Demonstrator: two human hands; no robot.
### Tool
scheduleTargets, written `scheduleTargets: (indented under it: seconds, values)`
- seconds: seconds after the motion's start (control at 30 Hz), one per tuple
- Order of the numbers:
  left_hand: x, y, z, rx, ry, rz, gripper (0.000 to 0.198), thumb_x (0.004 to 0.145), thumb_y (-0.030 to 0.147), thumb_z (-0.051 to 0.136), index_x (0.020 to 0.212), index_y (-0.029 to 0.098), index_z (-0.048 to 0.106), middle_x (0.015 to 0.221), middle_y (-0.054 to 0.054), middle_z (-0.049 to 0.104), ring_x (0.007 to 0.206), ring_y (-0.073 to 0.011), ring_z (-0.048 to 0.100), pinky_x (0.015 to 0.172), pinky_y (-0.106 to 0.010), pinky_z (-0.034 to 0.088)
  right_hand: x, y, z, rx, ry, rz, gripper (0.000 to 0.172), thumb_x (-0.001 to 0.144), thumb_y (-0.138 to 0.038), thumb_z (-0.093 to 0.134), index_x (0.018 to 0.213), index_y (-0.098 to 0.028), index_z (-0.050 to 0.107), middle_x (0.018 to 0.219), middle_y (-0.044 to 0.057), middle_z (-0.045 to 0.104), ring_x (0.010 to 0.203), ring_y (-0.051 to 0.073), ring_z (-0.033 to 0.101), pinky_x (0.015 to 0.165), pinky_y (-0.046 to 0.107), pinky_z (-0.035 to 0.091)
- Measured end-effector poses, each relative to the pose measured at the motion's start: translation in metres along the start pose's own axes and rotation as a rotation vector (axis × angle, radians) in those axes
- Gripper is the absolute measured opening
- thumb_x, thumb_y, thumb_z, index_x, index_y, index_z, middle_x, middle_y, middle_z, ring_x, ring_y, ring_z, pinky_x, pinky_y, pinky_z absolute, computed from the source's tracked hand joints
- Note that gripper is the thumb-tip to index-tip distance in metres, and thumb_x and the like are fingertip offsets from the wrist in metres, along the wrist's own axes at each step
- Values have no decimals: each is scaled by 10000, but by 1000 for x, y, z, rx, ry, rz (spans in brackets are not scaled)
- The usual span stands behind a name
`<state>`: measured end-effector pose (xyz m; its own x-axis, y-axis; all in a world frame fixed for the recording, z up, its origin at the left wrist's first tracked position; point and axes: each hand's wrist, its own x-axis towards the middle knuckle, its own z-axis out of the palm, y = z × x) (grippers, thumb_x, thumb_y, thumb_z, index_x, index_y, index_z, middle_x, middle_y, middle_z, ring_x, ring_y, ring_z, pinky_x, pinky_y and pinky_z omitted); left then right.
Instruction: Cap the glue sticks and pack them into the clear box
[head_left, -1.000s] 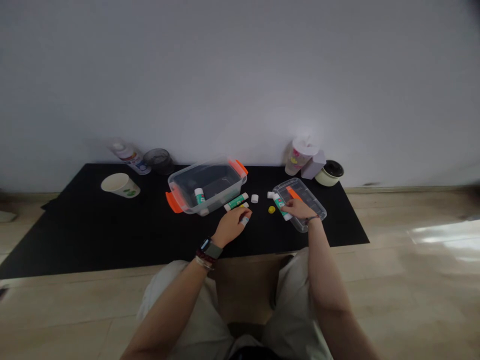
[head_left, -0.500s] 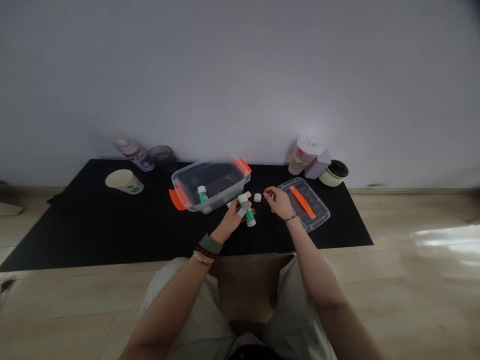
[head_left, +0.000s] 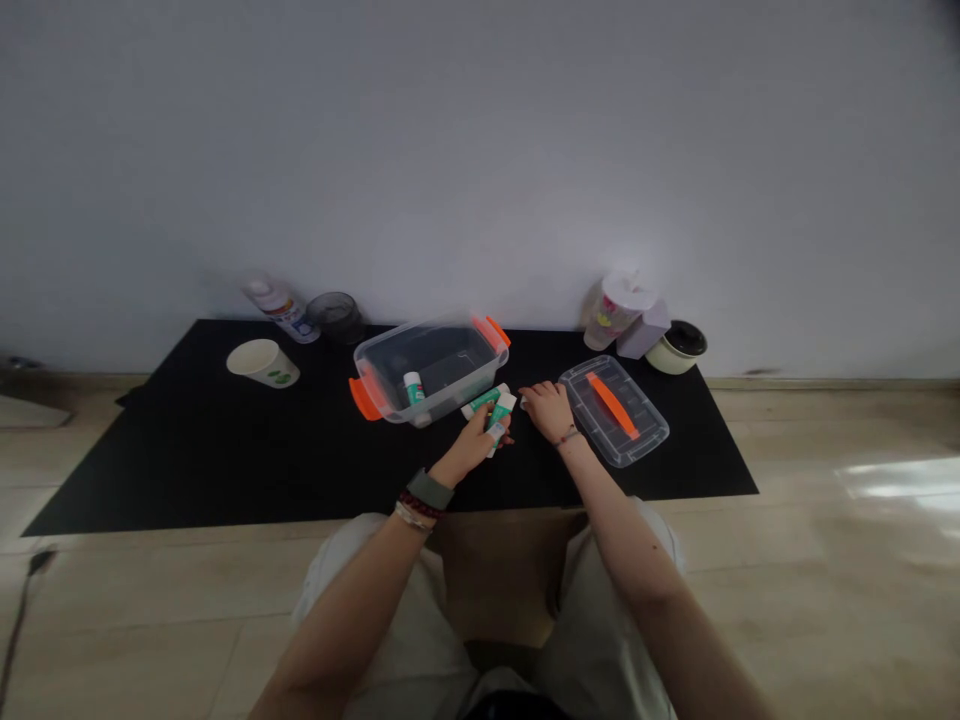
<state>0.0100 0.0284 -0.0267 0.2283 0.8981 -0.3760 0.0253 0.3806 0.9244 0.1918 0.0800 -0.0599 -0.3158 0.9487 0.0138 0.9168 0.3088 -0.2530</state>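
My left hand (head_left: 474, 442) is closed round a green and white glue stick (head_left: 499, 413), held just above the black mat (head_left: 187, 450). My right hand (head_left: 548, 408) hovers palm down beside the stick's white end with its fingers curled together; what they pinch is hidden. A second glue stick (head_left: 480, 402) lies on the mat against the clear box with orange handles (head_left: 450, 345). A third glue stick (head_left: 412, 388) stands inside that box. The box's clear lid with an orange handle (head_left: 641, 435) lies flat to the right of my right hand.
At the back left of the mat there are a paper cup (head_left: 262, 362), a tipped bottle (head_left: 277, 300) and a dark jar (head_left: 335, 315). A lidded drink cup (head_left: 616, 308), a pale box (head_left: 643, 328) and a cream pot (head_left: 679, 347) are at the back right. Wooden floor surrounds the mat.
My right hand left the lid, lifted with a pinch, then came down beside the stick. My left hand picked up a glue stick from the mat. The view shifted slightly.
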Motion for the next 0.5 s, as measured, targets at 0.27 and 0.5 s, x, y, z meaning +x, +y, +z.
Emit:
scheduleTargets:
  seconds: [0.27,0.5]
  values:
    - [-1,-1,-1,7,-48,34,421,824,494,704,1069,196,534,805,11,619,675,-116,645,671,-272,521,-2,-9,-15,892,83,307,267,867,-268,594,1101,-172,678,936,54,722,752,161,677,761,321,559]
    - [1,-3,-1,43,-64,37,430,826,513,690,1050,181,533,773,17,616,599,-90,609,568,-223,461,-5,-21,-22,1614,-28,341,242,765,-263,653,985,-173,698,878,37,720,790,147,673,796,304,566]
